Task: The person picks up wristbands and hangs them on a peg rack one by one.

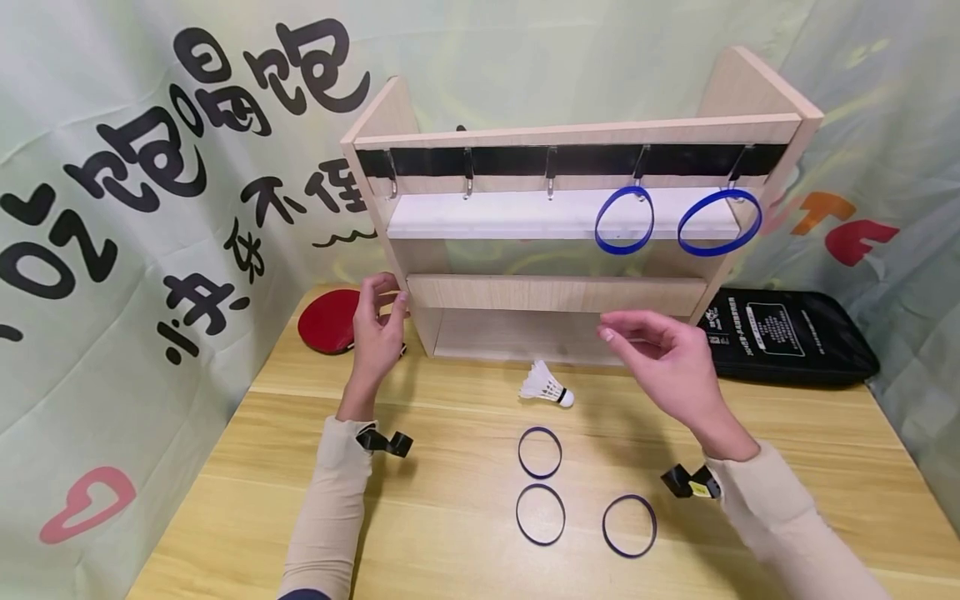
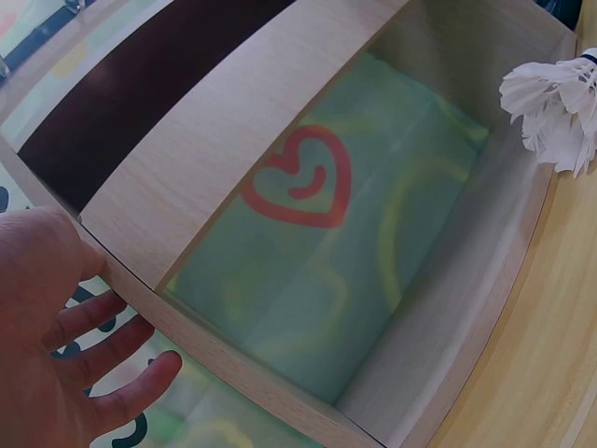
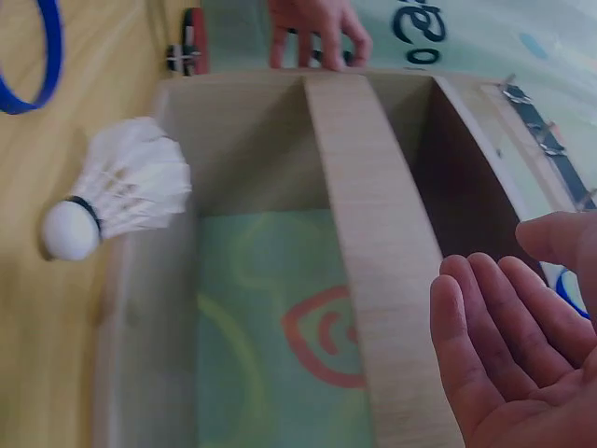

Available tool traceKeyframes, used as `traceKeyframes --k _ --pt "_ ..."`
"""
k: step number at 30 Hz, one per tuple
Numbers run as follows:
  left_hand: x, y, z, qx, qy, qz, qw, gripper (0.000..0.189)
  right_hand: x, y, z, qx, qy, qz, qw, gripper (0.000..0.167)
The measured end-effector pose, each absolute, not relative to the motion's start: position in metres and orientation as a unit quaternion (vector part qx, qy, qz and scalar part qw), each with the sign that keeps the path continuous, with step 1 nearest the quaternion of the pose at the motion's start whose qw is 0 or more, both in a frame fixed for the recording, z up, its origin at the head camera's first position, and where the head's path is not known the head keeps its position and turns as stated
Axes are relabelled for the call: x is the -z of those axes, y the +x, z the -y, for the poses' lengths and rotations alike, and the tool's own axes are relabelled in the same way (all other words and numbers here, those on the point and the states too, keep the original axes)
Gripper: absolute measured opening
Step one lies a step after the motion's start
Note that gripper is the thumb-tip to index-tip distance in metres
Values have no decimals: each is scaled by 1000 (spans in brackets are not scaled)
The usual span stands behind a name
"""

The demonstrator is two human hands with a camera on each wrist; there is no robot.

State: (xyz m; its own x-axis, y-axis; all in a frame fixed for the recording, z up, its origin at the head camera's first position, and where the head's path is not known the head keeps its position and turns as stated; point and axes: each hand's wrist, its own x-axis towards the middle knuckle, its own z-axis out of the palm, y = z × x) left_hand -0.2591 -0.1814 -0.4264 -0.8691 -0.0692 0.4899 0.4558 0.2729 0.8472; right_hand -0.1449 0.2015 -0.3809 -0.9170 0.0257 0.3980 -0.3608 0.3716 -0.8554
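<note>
My left hand is at the left side panel of a wooden rack, fingertips right at the panel's edge and fingers loosely bent around nothing. In front of the rack's lower right part hovers my right hand, its fingers gently curved and the palm bare in the right wrist view. From the rack's two rightmost hooks hang a blue ring and another blue ring; the other hooks hold no ring. Between the hands, a white shuttlecock lies on its side before the rack.
Three dark blue rings lie on the wooden table: an upper ring, a lower ring and a right ring. A red table tennis bat lies left of the rack, a black case right of it. Printed curtains hang behind.
</note>
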Motion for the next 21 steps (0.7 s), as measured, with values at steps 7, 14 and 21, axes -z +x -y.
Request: traceKeyframes --k 7,14,21 --pt "428 -260 183 596 -124 762 221 29 397 -144 -192 -533 127 823 150 16" --pt "426 -260 182 595 -131 761 223 30 410 -144 -185 -522 136 836 98 16" --pt "427 -261 182 589 -131 765 224 30 420 -143 -178 -509 160 845 36 16"
